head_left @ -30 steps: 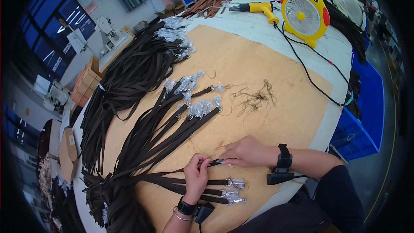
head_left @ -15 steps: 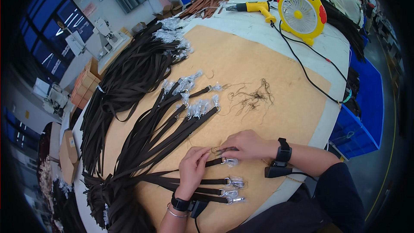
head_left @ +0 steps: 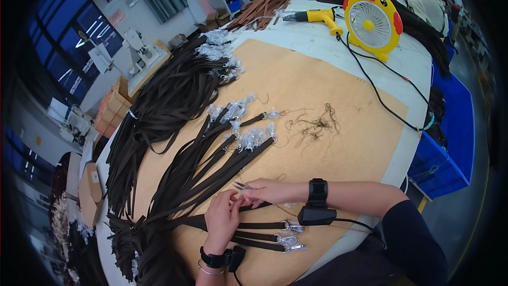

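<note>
My right hand [head_left: 271,191] is closed round small thread snips [head_left: 242,186], whose pointed metal tips stick out past the fingers towards the left. Up against it, my left hand [head_left: 221,218] pinches a dark brown strap [head_left: 256,206] between thumb and fingers; the exact pinch point is partly covered. That strap's far end lies hidden beneath my right hand. Just below, several more straps [head_left: 259,225] lie side by side, with metal snap hooks [head_left: 297,228] in clear plastic at their ends. Above my hands another group of straps [head_left: 211,153] fans out with wrapped hooks.
A tangle of loose dark threads [head_left: 320,124] lies on the tan board [head_left: 365,143]. Farther back are a yellow heat gun [head_left: 320,16], a yellow chick-shaped fan [head_left: 373,24] and its black cord. A big strap bundle [head_left: 164,95] fills the left; blue bins [head_left: 450,127] stand right.
My right hand has moved left to meet my left hand, and the snips' tips now show beyond its fingers. The view has shifted slightly.
</note>
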A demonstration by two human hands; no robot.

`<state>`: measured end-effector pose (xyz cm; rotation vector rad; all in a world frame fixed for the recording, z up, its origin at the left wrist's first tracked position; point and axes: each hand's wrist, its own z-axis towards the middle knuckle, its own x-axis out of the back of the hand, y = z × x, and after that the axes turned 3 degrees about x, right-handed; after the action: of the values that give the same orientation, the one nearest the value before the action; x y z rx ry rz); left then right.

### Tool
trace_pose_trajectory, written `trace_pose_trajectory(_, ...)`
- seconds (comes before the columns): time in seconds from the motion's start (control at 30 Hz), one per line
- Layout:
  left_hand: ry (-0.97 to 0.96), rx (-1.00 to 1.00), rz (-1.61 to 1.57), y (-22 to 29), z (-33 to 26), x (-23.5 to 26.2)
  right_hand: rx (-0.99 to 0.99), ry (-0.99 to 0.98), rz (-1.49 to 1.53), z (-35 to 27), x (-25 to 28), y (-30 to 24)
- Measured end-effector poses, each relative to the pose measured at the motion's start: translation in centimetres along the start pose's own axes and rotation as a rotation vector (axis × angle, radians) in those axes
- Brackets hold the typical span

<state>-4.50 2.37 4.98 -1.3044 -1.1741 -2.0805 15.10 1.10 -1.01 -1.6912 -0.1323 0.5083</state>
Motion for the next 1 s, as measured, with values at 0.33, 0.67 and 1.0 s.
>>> trace_pose_trajectory(0.33,-0.378,-0.262,-0.229,0.6,-2.0,2.8,0.156,0.614,-0.170,-5.1,14.2,-3.2)
trace_pose_trajectory(0.67,-0.004,-0.229,0.183,-1.1,7.0,-0.8,0.109,0.084,-0.215,-4.8,4.9,-1.3)
trace_pose_trajectory(1.0,0.170,-0.147,-0.015,-1.0,8.5,-1.9,0.019,0.356,-0.030,-5.5,7.6,-2.4)
